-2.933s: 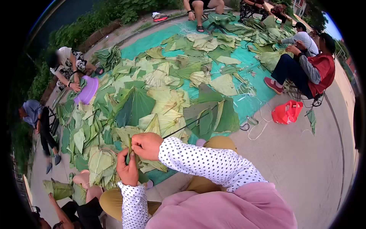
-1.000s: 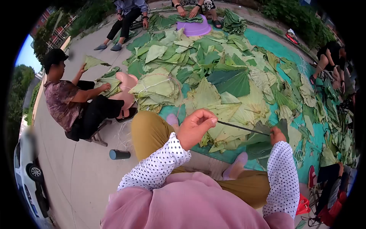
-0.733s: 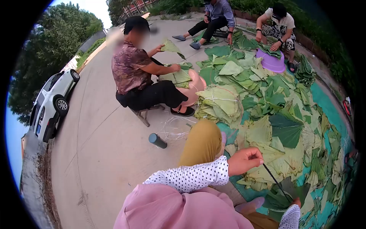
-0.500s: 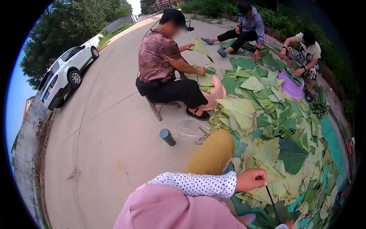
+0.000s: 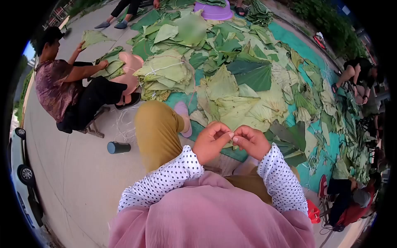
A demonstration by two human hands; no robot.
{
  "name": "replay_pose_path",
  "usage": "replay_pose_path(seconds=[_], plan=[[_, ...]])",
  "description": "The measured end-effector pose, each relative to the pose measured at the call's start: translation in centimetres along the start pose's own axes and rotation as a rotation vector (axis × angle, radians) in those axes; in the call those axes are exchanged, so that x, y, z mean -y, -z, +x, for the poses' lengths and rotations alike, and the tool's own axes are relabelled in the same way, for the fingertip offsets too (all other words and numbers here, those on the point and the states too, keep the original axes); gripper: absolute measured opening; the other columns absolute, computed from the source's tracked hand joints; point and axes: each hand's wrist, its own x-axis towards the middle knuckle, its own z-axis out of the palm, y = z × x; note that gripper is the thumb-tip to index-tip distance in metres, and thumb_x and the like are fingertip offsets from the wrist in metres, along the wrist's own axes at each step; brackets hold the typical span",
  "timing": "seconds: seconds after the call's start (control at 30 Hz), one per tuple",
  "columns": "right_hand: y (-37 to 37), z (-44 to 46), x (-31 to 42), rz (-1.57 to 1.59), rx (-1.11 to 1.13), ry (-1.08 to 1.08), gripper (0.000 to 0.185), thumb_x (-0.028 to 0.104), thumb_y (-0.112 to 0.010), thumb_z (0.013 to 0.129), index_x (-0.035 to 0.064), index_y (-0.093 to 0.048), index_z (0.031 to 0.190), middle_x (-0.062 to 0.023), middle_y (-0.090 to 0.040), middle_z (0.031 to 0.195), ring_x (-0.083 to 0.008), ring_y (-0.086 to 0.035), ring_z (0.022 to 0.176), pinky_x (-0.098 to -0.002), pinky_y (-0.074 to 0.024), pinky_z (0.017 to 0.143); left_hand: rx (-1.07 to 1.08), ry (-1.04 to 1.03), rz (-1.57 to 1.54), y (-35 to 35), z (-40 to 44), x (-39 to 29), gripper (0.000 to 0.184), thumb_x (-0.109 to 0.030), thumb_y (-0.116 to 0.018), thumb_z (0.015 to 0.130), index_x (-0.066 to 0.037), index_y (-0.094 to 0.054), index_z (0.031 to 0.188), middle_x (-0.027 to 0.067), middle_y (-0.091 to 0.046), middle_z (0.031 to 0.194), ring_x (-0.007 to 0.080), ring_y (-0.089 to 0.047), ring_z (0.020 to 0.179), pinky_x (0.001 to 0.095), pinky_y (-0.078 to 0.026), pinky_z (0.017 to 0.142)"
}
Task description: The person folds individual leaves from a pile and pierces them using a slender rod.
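Work looked partway: one lotus-leaf bundle point(image 5: 160, 75) bound with white string point(image 5: 167, 67); loose lotus leaves point(image 5: 225, 44) left unbound on green tarp point(image 5: 285, 38). Left hand point(image 5: 211, 143), right hand point(image 5: 253, 142) met, fingertips pinched together; anything gripped, could not tell. Pale leaf stack point(image 5: 239, 108) lay just beyond, long axis roughly left-right; pointing direction unclear.

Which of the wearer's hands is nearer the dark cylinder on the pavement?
Left: the left hand is across the bent knee from the dark cylinder; the right hand is farther off, just beyond it.
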Motion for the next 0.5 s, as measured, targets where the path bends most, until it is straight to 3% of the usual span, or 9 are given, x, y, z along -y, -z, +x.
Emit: replay_pose_path(seconds=[0.07,0.17,0.23,0.3,0.33,0.43,0.5], plan=[[-0.2,-0.1,-1.2,-0.042,-0.134,0.118,0.008,0.009,-0.061,0.092,0.0017,-0.060,0.094,-0.0004,-0.060,0.076,-0.0065,-0.052,0.068,-0.0240,-0.0453,0.062,0.020,0.063,0.024,0.5,0.3,0.8,0.005,-0.008,-0.060,0.094,-0.003,-0.059,0.096,-0.0007,-0.059,0.089,0.0069,-0.054,0.082,0.0233,-0.046,0.076],[0.8,-0.7,-1.7,-0.154,-0.212,0.059,0.008,0.009,-0.061,0.091,0.0018,-0.060,0.094,-0.0009,-0.059,0.074,-0.0063,-0.051,0.067,-0.0241,-0.0452,0.061,-0.026,0.272,-0.106,1.1,1.5,1.8,0.013,-0.016,-0.056,0.097,-0.005,-0.060,0.100,0.0021,-0.063,0.094,0.0094,-0.058,0.079,0.0259,-0.048,0.073],[1.1,-1.1,-2.9,-0.107,-0.247,0.043,0.009,0.010,-0.062,0.091,0.0015,-0.059,0.093,-0.0022,-0.060,0.073,-0.0074,-0.052,0.065,-0.0250,-0.0453,0.060,-0.088,0.356,0.010,2.2,3.1,4.8,0.015,-0.017,-0.056,0.096,-0.005,-0.059,0.105,0.0031,-0.064,0.097,0.0101,-0.058,0.078,0.0261,-0.048,0.073],[1.2,-1.2,-2.9,-0.166,-0.283,0.033,0.009,0.010,-0.062,0.090,0.0014,-0.059,0.092,-0.0050,-0.062,0.074,-0.0107,-0.055,0.065,-0.0272,-0.0464,0.060,-0.125,0.454,0.084,2.9,4.9,7.9,0.017,-0.017,-0.057,0.095,-0.005,-0.058,0.108,0.0033,-0.065,0.097,0.0102,-0.058,0.077,0.0261,-0.048,0.071],[1.1,-1.4,-2.6,-0.198,-0.283,0.064,0.009,0.011,-0.062,0.089,0.0024,-0.058,0.092,-0.0083,-0.061,0.074,-0.0180,-0.058,0.065,-0.0314,-0.0475,0.061,-0.179,0.534,0.158,3.0,6.0,9.5,0.020,-0.017,-0.058,0.094,-0.006,-0.057,0.110,0.0036,-0.065,0.098,0.0103,-0.058,0.077,0.0262,-0.048,0.070],[1.4,-1.4,-2.0,-0.326,-0.234,0.134,0.010,0.009,-0.062,0.089,0.0026,-0.059,0.095,-0.0074,-0.060,0.078,-0.0176,-0.060,0.070,-0.0299,-0.0483,0.064,-0.099,0.515,0.294,3.0,9.8,14.5,0.023,-0.017,-0.059,0.091,-0.006,-0.057,0.111,0.0042,-0.065,0.098,0.0107,-0.059,0.077,0.0263,-0.048,0.067],[1.2,-1.5,-1.4,-0.330,-0.261,0.129,0.011,0.009,-0.062,0.088,0.0028,-0.058,0.096,-0.0101,-0.061,0.082,-0.0229,-0.062,0.073,-0.0327,-0.0492,0.065,-0.035,0.500,0.359,2.1,12.7,17.4,0.027,-0.018,-0.061,0.090,-0.005,-0.057,0.114,0.0044,-0.065,0.097,0.0121,-0.060,0.078,0.0267,-0.050,0.068]])
